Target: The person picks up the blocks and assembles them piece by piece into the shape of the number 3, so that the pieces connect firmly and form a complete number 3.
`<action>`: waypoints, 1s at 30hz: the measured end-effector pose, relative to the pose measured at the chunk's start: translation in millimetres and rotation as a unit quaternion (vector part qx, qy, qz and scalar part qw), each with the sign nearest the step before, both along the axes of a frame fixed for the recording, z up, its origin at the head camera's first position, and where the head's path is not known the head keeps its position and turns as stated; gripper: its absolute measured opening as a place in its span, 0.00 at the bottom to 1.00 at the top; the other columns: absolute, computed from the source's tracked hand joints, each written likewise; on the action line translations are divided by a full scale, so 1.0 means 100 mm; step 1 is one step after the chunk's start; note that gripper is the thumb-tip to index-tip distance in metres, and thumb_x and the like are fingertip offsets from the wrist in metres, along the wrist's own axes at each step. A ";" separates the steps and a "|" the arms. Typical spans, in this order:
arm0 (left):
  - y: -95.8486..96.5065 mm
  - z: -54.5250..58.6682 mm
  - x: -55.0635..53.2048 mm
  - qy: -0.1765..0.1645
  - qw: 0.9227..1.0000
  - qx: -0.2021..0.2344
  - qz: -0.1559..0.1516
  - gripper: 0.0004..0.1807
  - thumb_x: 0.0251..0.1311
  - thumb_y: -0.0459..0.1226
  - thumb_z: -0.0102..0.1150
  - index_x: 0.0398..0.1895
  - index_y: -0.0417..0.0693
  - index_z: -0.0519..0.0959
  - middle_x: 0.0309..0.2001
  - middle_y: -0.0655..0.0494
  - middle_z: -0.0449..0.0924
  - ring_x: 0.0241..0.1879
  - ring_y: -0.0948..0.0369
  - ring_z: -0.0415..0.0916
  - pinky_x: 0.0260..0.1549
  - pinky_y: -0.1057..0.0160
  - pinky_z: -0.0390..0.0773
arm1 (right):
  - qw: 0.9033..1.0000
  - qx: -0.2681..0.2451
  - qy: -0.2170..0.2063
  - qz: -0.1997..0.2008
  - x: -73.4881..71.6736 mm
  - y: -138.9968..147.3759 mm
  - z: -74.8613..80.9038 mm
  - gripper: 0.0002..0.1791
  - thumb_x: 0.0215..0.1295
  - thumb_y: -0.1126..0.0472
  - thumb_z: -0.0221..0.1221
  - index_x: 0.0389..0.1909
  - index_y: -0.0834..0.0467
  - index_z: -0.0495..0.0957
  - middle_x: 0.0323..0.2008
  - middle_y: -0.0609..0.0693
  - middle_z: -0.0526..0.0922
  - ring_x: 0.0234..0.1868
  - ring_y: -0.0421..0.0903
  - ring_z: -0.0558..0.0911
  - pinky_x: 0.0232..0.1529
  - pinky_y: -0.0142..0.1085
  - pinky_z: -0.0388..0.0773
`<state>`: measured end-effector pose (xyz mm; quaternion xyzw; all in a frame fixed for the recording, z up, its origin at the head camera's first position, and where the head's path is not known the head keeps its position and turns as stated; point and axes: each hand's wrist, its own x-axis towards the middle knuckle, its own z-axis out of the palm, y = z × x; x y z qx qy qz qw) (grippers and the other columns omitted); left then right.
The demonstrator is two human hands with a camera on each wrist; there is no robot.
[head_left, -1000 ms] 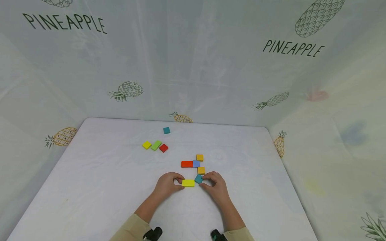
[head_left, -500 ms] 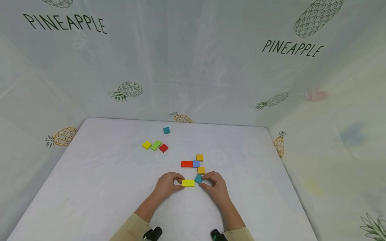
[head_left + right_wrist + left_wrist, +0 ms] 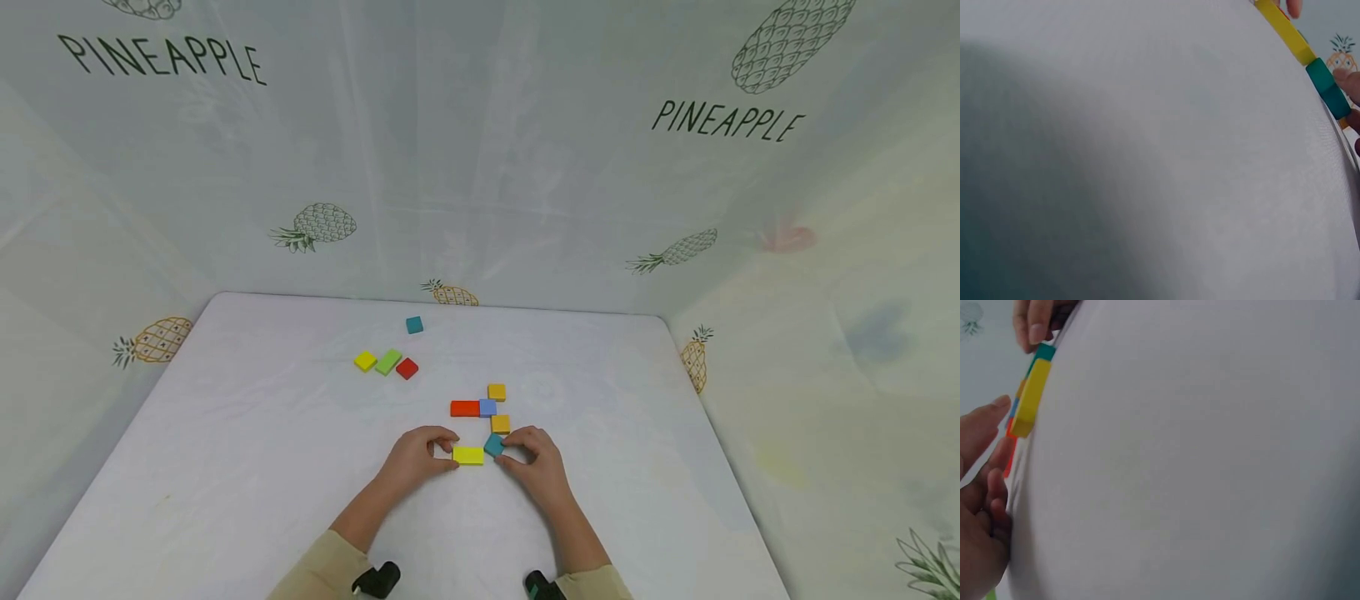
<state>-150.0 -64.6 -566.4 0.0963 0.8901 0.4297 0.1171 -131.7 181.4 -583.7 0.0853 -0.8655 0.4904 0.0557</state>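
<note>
In the head view, my left hand (image 3: 416, 452) is at the left end of a yellow rectangular block (image 3: 468, 456), thumb and index finger spread apart. The left wrist view shows those fingertips just off the yellow block (image 3: 1032, 397). My right hand (image 3: 538, 467) pinches a teal square block (image 3: 493, 445) by its right side, between thumb and index finger. That teal block sits turned at an angle against the yellow block's right end. Behind it stand an orange block (image 3: 500, 424), a blue block (image 3: 487, 408), a long red block (image 3: 465, 408) and another orange block (image 3: 497, 392).
Farther back on the white table (image 3: 300, 467) lie a small yellow block (image 3: 365, 361), a light green block (image 3: 388, 362), a red square block (image 3: 407, 368) and a second teal block (image 3: 415, 325). A pineapple-printed curtain (image 3: 480, 167) hangs beyond the table's far edge.
My left fingers have spread slightly away from the yellow block, and the left forearm has shifted a little to the left. The right hand and the blocks look the same.
</note>
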 end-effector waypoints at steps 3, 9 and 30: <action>-0.09 0.05 -0.07 -0.004 1.000 0.021 0.018 0.20 0.50 0.39 0.75 0.48 0.54 0.82 0.35 0.66 0.77 0.32 0.61 0.69 0.28 0.67 0.74 | 1.000 -0.003 0.004 0.001 0.00 0.01 -0.01 0.12 0.51 0.60 0.74 0.36 0.47 0.84 0.40 0.35 0.80 0.47 0.41 0.75 0.52 0.35 0.73; -0.38 0.13 -0.29 0.016 0.997 0.016 0.069 0.21 0.51 0.39 0.74 0.50 0.54 0.82 0.37 0.63 0.78 0.35 0.61 0.71 0.33 0.64 0.75 | 1.000 -0.001 0.005 -0.004 0.01 0.02 -0.01 0.12 0.51 0.60 0.74 0.36 0.46 0.84 0.40 0.35 0.80 0.48 0.40 0.75 0.52 0.34 0.73; -0.68 0.10 -0.79 0.045 0.987 0.020 0.154 0.25 0.56 0.40 0.70 0.58 0.45 0.78 0.40 0.53 0.80 0.38 0.54 0.72 0.39 0.58 0.74 | 1.000 -0.004 -0.004 -0.005 0.01 0.02 0.00 0.10 0.54 0.58 0.73 0.37 0.48 0.84 0.40 0.37 0.80 0.48 0.41 0.75 0.52 0.34 0.74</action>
